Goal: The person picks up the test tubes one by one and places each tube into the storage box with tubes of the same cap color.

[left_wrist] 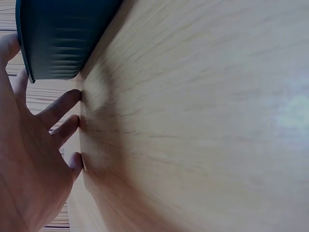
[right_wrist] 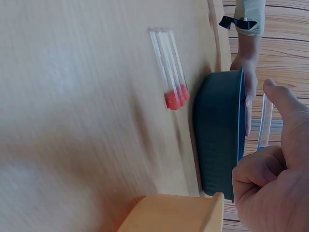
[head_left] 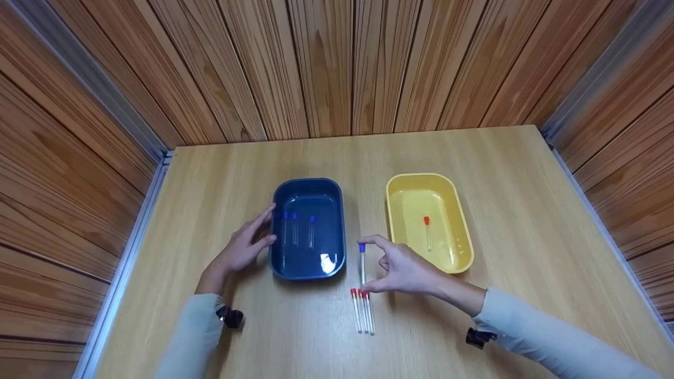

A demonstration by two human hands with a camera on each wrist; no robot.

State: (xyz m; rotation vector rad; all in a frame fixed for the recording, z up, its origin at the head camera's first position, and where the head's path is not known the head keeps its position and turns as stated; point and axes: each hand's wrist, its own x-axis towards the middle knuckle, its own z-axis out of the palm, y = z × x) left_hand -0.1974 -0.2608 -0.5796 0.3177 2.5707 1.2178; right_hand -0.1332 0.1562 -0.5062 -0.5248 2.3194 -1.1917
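My right hand (head_left: 404, 269) pinches a clear tube with a blue cap (head_left: 362, 261) lengthwise, index finger at the cap and thumb at the other end. That tube is held above the table, between the two trays. On the table just below it lies a small row of red-capped tubes (right_wrist: 170, 67), side by side. My left hand (head_left: 243, 248) is at the left side of a dark blue tray (head_left: 344, 247), fingers spread and touching its rim. In the left wrist view, other fingertips of the left hand (left_wrist: 29, 159) rest on the table. Three blue-capped tubes (head_left: 311, 231) lie inside the blue tray.
A yellow tray (head_left: 466, 231) stands to the right of the blue one, with one red-capped tube (head_left: 427, 233) in it. The right forearm passes close by its near edge. Wooden panel walls (head_left: 326, 68) enclose the table (head_left: 295, 337) at the back and both sides.
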